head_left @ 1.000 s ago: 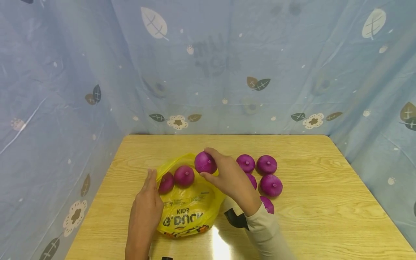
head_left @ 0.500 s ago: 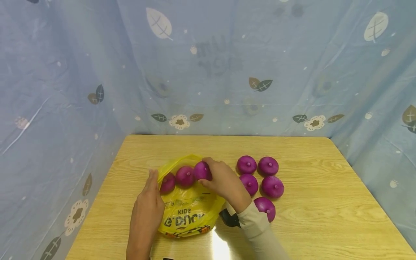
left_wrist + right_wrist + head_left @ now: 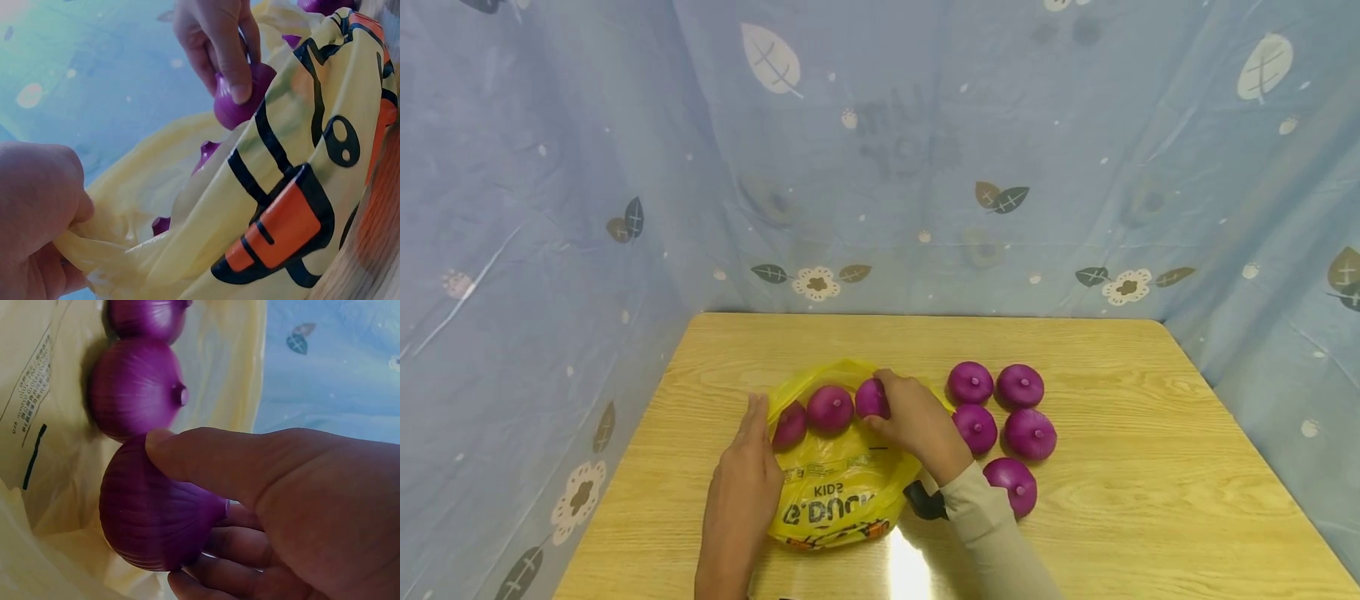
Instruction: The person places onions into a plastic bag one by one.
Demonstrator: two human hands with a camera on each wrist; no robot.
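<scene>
A yellow plastic bag (image 3: 827, 483) with printed letters lies on the table, its mouth spread wide. My left hand (image 3: 743, 483) grips the left edge of its mouth; in the left wrist view the fingers curl round the thin plastic. Inside the bag sit two purple onions, one onion (image 3: 831, 409) in the middle and another onion (image 3: 789, 426) at the left. My right hand (image 3: 921, 421) reaches into the mouth and holds a third onion (image 3: 159, 506) between thumb and fingers. In the right wrist view this onion is right beside the middle one, its stem end toward the palm.
Several more purple onions (image 3: 1031, 433) stand in a loose cluster on the wooden table (image 3: 1150, 483), right of the bag. One onion (image 3: 974, 429) there is close to the bag's right edge. A blue patterned curtain (image 3: 880, 167) hangs behind the table and at its sides.
My right hand has lowered the onion from above the bag's mouth into it, beside the two others. The left hand has kept its grip on the bag's edge.
</scene>
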